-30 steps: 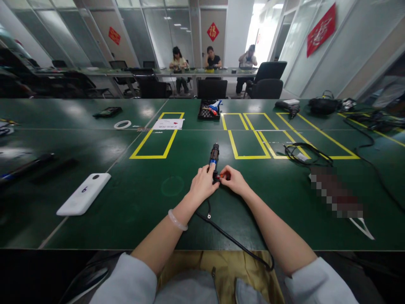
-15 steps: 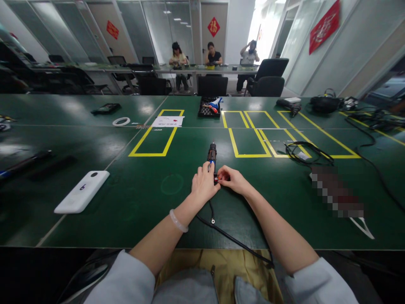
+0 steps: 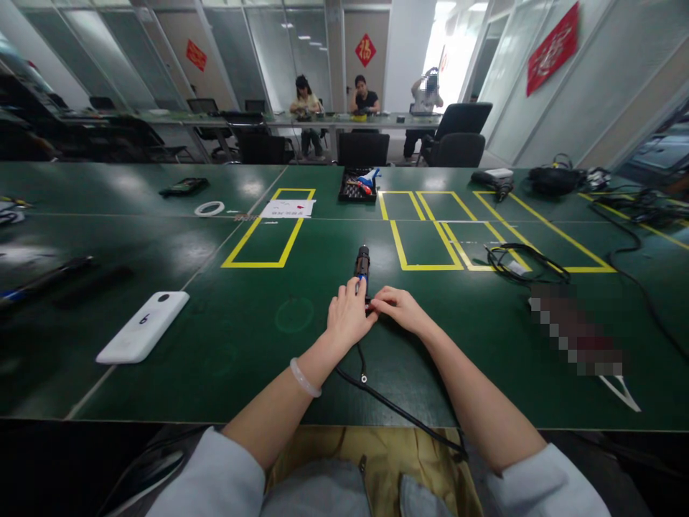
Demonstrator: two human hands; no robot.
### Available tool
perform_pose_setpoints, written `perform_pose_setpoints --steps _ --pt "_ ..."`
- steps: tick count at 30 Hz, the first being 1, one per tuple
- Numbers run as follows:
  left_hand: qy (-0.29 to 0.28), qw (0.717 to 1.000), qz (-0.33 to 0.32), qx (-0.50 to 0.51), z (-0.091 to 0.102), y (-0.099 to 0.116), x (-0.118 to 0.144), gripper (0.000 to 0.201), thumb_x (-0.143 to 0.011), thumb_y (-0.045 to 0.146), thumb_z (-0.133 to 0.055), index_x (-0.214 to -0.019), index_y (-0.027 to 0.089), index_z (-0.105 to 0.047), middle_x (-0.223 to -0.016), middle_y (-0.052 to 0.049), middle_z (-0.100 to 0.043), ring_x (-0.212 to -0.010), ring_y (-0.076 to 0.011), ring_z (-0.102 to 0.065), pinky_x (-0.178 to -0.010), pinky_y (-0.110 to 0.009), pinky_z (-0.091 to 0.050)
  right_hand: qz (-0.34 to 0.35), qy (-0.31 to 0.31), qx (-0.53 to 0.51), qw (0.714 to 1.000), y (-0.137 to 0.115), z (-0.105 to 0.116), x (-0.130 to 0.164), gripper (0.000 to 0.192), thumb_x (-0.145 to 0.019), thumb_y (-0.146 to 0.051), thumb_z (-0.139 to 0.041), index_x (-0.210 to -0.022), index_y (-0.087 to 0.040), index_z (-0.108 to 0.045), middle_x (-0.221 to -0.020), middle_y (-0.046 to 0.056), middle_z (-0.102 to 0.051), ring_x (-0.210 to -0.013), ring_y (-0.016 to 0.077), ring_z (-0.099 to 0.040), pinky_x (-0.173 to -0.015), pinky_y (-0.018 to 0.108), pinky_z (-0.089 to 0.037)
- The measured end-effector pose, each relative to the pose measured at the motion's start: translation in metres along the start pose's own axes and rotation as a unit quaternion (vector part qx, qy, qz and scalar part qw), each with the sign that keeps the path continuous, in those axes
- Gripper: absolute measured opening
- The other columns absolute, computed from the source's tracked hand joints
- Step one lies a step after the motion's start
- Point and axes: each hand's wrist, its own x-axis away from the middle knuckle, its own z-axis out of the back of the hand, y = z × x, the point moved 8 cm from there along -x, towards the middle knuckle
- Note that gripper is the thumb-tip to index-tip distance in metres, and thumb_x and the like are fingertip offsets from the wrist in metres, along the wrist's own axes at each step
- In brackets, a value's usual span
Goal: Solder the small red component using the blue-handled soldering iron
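Tool (image 3: 362, 262) lies on the table (image 3: 242, 316) ahead of us, narrow end pointing away, its far part in one piece as far as we can see. Our left hand (image 3: 347, 316) grasps its near part, while our right hand (image 3: 398, 307) has its fingertips together at that end; we cannot tell whether they pinch anything. Work there looks unfinished. One lead (image 3: 362, 355) lies by the cable (image 3: 401, 413), its ring (image 3: 364, 378) fastened to nothing we can make out.
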Motion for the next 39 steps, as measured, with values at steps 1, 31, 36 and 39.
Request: perform_pose_setpoints --steps 1,31,36,39 --pt "0.0 1.0 -0.002 0.001 0.0 0.0 0.0 0.066 -0.085 0.043 -0.05 -0.145 0.023 -0.03 -0.141 -0.013 -0.036 -0.115 -0.0303 -0.043 -0.086 -0.043 -0.046 -0.004 0.001 -0.008 1.0 0.0 0.0 0.0 0.031 -0.089 -0.04 -0.054 -0.082 -0.019 -0.075 -0.082 0.005 -0.062 -0.079 0.0169 -0.059 -0.079 0.032 -0.046" --pt "-0.03 0.98 0.131 -0.148 0.06 -0.235 0.061 0.054 -0.089 0.049 -0.037 -0.138 0.029 -0.049 -0.145 -0.012 -0.036 -0.112 -0.0373 -0.049 -0.09 -0.051 -0.044 -0.084 0.024 -0.073 0.994 0.023 -0.006 0.0 0.029 -0.087 -0.036 -0.052 -0.093 -0.014 -0.07 -0.076 0.004 -0.066 -0.065 0.0124 -0.058 -0.066 0.025 -0.045" --pt "-0.028 0.973 0.187 -0.134 0.073 -0.275 0.074 0.057 -0.089 0.053 -0.031 -0.137 0.027 -0.048 -0.146 -0.014 -0.036 -0.114 -0.0412 -0.049 -0.087 -0.052 -0.043 -0.083 0.02 -0.079 0.993 0.019 -0.006 0.0 0.027 -0.087 -0.034 -0.052 -0.092 -0.014 -0.069 -0.076 0.004 -0.066 -0.065 0.0124 -0.057 -0.065 0.025 -0.044" --pt "0.024 0.969 0.195 -0.151 0.086 -0.268 0.078 0.056 -0.088 0.052 -0.035 -0.131 0.019 -0.049 -0.133 -0.019 -0.047 -0.11 -0.0389 -0.052 -0.086 -0.05 -0.044 -0.086 0.018 -0.079 0.993 0.018 -0.006 0.0 0.027 -0.086 -0.033 -0.052 -0.092 -0.014 -0.069 -0.076 0.004 -0.065 -0.065 0.0122 -0.057 -0.065 0.025 -0.044"
